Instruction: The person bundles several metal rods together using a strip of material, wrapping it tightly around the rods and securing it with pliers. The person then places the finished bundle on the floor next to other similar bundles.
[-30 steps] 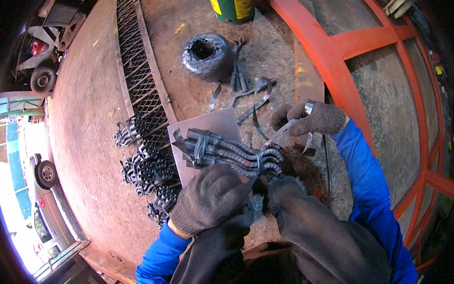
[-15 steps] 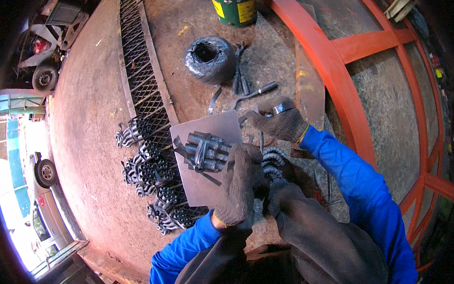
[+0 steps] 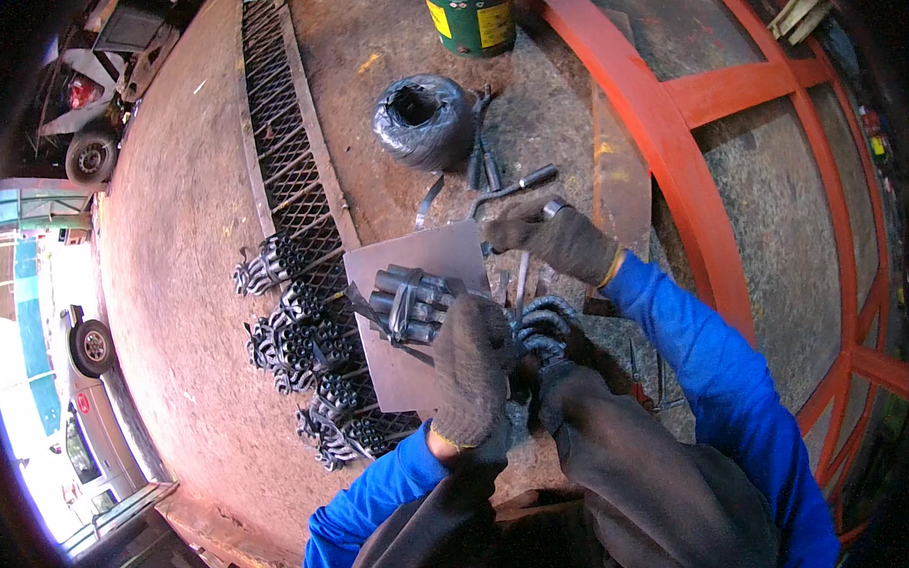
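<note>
My left hand [image 3: 467, 369], in a dark knit glove, is closed round a bundle of dark metal rods [image 3: 407, 304]. Black strip binds its straight ends, with loose tails sticking out, while the bent ends [image 3: 544, 326] curve out on the right of the hand. The bundle lies over a flat grey plate [image 3: 388, 381]. To the right and farther away, my gloved right hand [image 3: 558, 242] is closed on a black strip [image 3: 522, 277], partly hidden by the glove. A small shiny piece shows at its knuckles.
Several tied rod bundles [image 3: 296, 335] lie on a mesh-filled metal frame [image 3: 292, 154] at left. Beyond the plate sit a black wound roll [image 3: 439, 139], loose bent rods [image 3: 516, 185] and a green bucket [image 3: 470, 23]. An orange-red steel frame [image 3: 659, 127] runs along the right.
My right hand has moved slightly left and turned, so less of the shiny strip loop shows. My left hand stays on the bundle, its fingers shifted slightly.
</note>
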`<move>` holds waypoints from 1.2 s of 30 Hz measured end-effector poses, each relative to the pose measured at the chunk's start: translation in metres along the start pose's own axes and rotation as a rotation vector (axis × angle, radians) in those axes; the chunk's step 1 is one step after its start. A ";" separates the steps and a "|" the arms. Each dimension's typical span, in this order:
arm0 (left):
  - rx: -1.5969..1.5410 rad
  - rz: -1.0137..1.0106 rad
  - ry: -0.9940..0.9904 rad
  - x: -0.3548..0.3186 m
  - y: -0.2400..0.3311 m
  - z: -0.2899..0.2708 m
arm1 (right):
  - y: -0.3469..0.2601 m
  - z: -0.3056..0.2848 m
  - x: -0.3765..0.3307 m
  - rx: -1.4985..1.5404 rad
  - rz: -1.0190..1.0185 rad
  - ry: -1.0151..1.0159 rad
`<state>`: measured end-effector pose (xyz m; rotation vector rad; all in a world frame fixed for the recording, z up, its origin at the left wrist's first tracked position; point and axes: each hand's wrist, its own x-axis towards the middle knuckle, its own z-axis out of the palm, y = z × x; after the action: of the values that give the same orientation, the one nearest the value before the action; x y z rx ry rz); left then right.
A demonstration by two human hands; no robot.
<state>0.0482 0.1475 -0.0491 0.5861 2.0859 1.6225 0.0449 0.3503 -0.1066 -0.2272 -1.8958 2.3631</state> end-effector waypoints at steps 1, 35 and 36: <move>0.149 0.014 0.019 0.001 0.003 -0.003 | -0.009 -0.002 -0.002 0.093 0.117 -0.098; -0.451 -0.337 -0.064 -0.009 -0.022 -0.019 | -0.098 -0.057 -0.032 -1.037 0.477 -0.550; -0.165 -0.232 -0.065 -0.019 -0.046 -0.020 | -0.101 -0.058 -0.033 -0.923 0.736 -0.507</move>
<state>0.0499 0.1107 -0.0877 0.3245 1.8734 1.5985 0.0870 0.4221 -0.0188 -0.4874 -3.5634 1.6917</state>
